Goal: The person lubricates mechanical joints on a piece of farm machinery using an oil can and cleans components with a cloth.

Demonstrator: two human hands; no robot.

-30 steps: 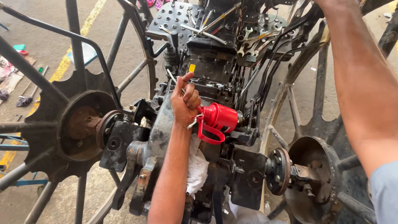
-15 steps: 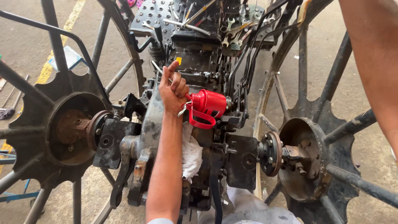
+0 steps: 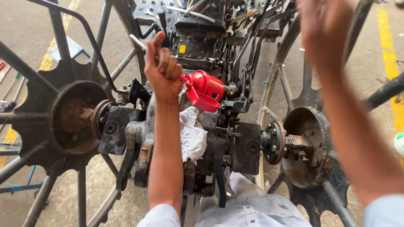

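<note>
In the head view, the left hand is closed in a fist around the handle of a red oil can, thumb up, and holds it over the middle of the dark machine body. The right hand is raised near the top edge, blurred; I cannot tell how its fingers stand, and it seems to hold nothing. A white rag lies on the machine just below the can. By my judgement the oiling is in progress, not finished. 2 iron cage wheels stand on both sides. Wrenches lie on a perforated tray above. The floor is grey concrete with yellow lines.
</note>
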